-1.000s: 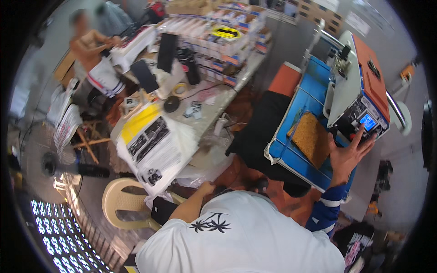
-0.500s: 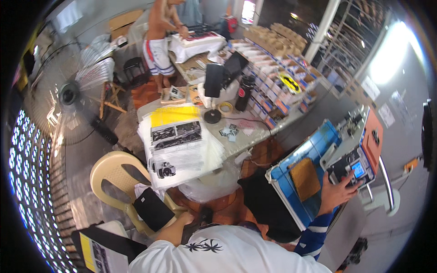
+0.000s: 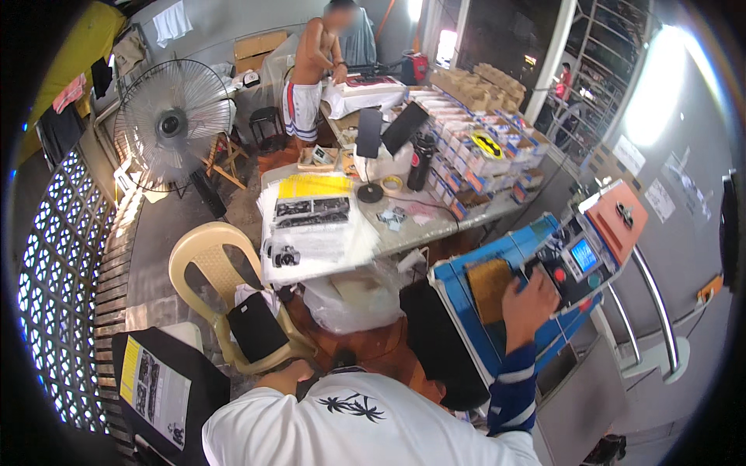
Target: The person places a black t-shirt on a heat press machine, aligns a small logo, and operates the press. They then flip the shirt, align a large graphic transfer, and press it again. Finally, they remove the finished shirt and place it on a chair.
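My right hand (image 3: 531, 305) is at the front edge of a heat press's control panel (image 3: 566, 272), fingers spread, close to its red button. It appears to hold nothing; whether the fingertips touch the panel I cannot tell. The panel has a lit blue screen (image 3: 582, 255), and an orange-pink board (image 3: 618, 221) is tilted beside it. Under the panel lies the blue press bed (image 3: 454, 287) with a brown pad (image 3: 489, 289). Black cloth (image 3: 435, 342) hangs over the bed's near-left edge. My left hand (image 3: 295, 374) is low beside my body near the plastic chair, its fingers hidden.
A beige chair (image 3: 203, 256) holds folded black cloth (image 3: 256, 326). Printed sheets (image 3: 318, 241) are stacked on the table (image 3: 420, 239) with boxes (image 3: 482, 147). At lower left, a printed sheet (image 3: 155, 392) lies on black fabric. A fan (image 3: 169, 123) stands left; another person (image 3: 309, 70) works behind.
My right hand has moved from beside the screen to the panel's front edge by the red button. The whole view has shifted, showing more of the left side. My left hand stays low.
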A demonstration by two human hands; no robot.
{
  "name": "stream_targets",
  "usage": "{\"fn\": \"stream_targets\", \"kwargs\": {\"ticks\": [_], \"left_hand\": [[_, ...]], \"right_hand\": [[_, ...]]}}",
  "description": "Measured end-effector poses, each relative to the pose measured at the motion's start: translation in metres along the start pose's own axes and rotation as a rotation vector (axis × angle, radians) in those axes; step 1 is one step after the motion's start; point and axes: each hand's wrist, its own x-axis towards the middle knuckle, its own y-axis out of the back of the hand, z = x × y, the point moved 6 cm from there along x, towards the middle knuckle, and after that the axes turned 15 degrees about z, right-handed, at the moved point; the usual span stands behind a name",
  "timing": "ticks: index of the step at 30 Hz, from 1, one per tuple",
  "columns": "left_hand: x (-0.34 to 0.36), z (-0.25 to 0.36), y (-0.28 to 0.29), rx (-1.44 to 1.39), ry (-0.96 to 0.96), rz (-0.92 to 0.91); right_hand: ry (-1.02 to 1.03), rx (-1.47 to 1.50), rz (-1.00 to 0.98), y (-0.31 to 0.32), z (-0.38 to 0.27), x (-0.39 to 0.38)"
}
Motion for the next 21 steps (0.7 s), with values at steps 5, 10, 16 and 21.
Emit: {"fn": "stream_targets", "kwargs": {"ticks": [5, 10, 16, 21], "left_hand": [[0.011, 0.102, 0.183, -0.62, 0.147, 0.745], [-0.116, 0.178, 0.402, -0.688, 0.212, 1.352], [-0.226, 0.308, 0.502, -0.517, -0.284, 1.158], [-0.316, 0.396, 0.519, -0.613, -1.155, 0.418]], "right_hand": [[-0.132, 0.028, -0.382, -0.008, 0.024, 0.014], [-0.071, 0.049, -0.315, -0.01, 0.033, 0.012], [-0.052, 0.068, -0.308, -0.011, 0.033, 0.008], [-0.069, 0.101, -0.229, -0.011, 0.043, 0.005]]}}
